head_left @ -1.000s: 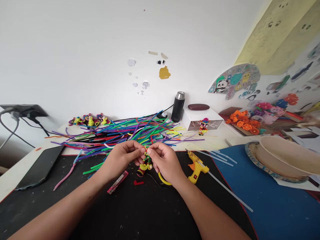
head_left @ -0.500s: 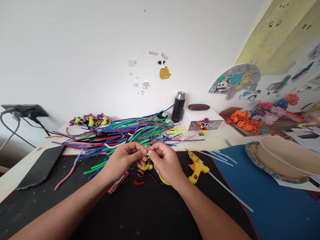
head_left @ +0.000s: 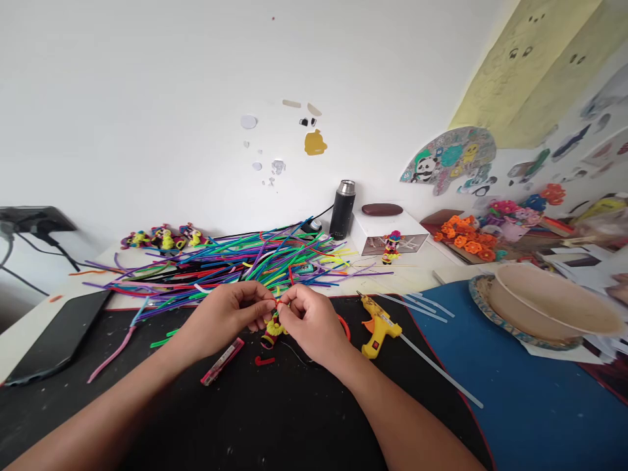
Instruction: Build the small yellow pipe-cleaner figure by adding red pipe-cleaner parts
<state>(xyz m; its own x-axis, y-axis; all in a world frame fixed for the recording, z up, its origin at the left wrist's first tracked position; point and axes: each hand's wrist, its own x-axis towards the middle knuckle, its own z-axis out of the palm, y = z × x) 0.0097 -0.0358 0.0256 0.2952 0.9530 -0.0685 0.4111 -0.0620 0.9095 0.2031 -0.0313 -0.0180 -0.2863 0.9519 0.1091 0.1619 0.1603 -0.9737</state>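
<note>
My left hand (head_left: 234,314) and my right hand (head_left: 307,318) meet near the middle, fingertips pinched on a small red piece (head_left: 277,303). Just beneath the fingertips is a yellow and dark pipe-cleaner figure (head_left: 269,333), its upper part partly hidden by my fingers. A curled red piece (head_left: 265,360) lies on the black mat (head_left: 235,418) below it. Left of that is a pink cutter-like tool (head_left: 222,362). Part of a red-orange loop (head_left: 346,327) shows beside my right hand. A yellow glue gun (head_left: 379,326) with a clear stick rests to the right.
Colourful pipe cleaners (head_left: 255,258) pile up behind my hands. A black phone (head_left: 61,337) lies at left. Farther back stand a black thermos (head_left: 342,210), a white box (head_left: 387,229) and a finished figure (head_left: 392,247). At right are a bowl (head_left: 549,307) and, at the edge, a person's hand (head_left: 619,288).
The view has shifted slightly to the right. My hands still pinch together. The loop beside my right hand now shows red-orange instead of yellow, and another person's hand has appeared at the right edge.
</note>
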